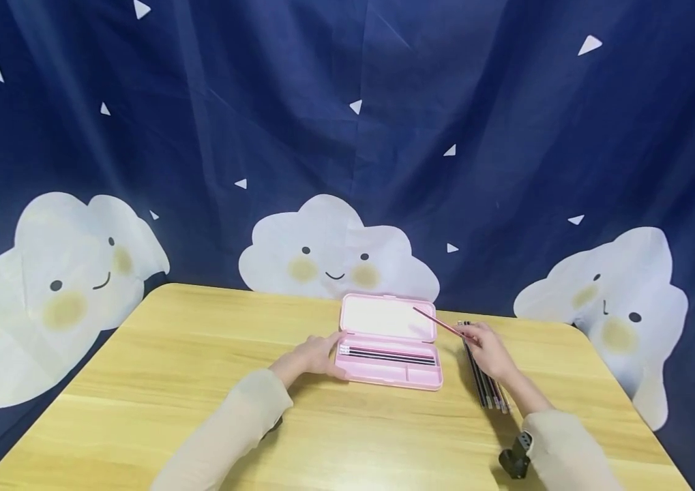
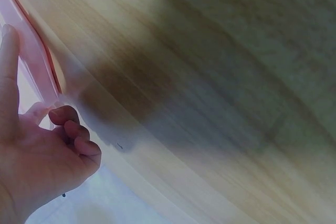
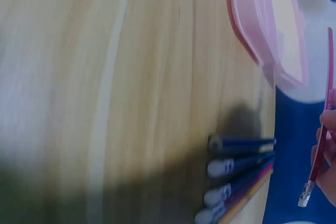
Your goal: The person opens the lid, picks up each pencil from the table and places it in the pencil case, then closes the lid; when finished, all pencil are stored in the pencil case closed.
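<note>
Pencil, the red one, is in the air, its far end appearing over the right side of the lid in my head view. I see the right hand clamped on it near the eraser, which pokes out behind the grip in the right wrist view. The left hand is clamped on the left end of the case, thumb at the near corner, some fingers curled in. That hold should stop the case skidding on the tabletop.

Inside the case, a row of dark and red pencils lies along the back, pale ends to the left. Mine has its eraser to the right, so I judge it wants turning end for end if it is to match. I would bring it level and parallel to the row, come in from above and let it down gently, missing the divider. A grip nearer the middle would steer better, I think; held by the eraser, the far end can swing. I would also lift the wrist clear of the bunch, right of the case and partly beneath the right hand, since a low pass could roll it apart.
</note>
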